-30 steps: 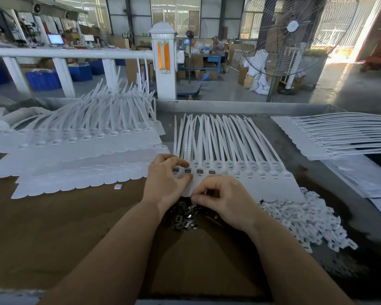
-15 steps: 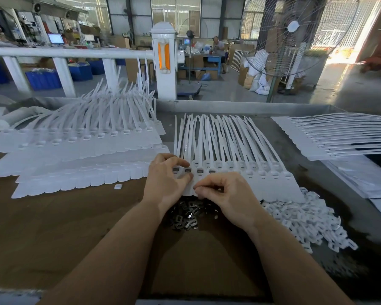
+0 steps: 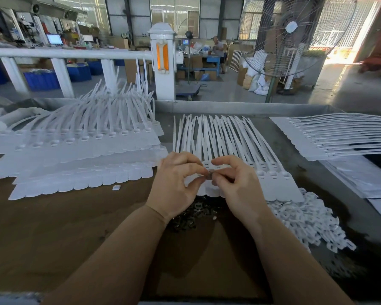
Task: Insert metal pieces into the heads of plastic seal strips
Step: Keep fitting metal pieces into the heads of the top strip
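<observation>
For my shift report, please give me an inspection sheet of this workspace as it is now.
Surface: brown board on a grey metal table.
Job's things: row of white seal strips; dark metal pieces heaped near the wrists.
Clutter: stacked strips left, more strips right, white plastic bits.
Grippers: left hand and right hand pinch a small piece together.
Cables: nothing seen.
Surroundings: white railing, standing fan.

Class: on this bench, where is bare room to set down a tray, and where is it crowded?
Free: brown bench top left of the left hand's forearm, below the stacked seal strips. Crowded: metal pieces under the hands, white clips and strip row beside the right hand.
</observation>
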A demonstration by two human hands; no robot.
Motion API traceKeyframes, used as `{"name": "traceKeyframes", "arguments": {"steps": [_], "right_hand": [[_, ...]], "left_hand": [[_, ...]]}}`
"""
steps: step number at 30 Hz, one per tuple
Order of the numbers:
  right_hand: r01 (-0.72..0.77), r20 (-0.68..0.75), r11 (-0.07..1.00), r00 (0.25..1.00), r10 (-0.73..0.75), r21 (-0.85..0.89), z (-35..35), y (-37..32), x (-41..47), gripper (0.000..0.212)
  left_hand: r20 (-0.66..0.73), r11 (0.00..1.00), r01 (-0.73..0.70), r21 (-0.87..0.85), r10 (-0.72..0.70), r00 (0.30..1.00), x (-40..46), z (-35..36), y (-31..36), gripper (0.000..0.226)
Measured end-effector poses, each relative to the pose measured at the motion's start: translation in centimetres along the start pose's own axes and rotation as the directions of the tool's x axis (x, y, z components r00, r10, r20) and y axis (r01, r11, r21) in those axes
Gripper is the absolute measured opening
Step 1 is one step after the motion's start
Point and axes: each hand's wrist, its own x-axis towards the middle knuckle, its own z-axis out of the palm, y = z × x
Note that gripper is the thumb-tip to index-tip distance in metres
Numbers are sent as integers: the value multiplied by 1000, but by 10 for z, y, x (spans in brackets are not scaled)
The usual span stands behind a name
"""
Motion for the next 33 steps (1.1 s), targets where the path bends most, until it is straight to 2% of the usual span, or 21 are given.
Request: {"name": "traceKeyframes", "arguments": {"steps": [9,13,21,29,33], "right_hand": [[-52,56,998,997,53,-19,0,2,1,18],[-53,83,998,995,56,-31,-1,1,0,19],[-63,78,995,995,69,-75,-1,2,-1,20],[-30,-53,990,998,23,-136,0,2,0,18],[-112,-274,976,960,58,-185,-4,7,5,22]], "left_hand": [[12,999,-41,6,41,999,1,1,-1,8],[50,1000,-28,-3,28,998,1,1,1,12],[152,1000,22,2,-23,988,2,2,2,5],[194,990,143,11,-142,971,3,4,3,7],[245,972,235,5,-229,942,3,4,0,4]]}}
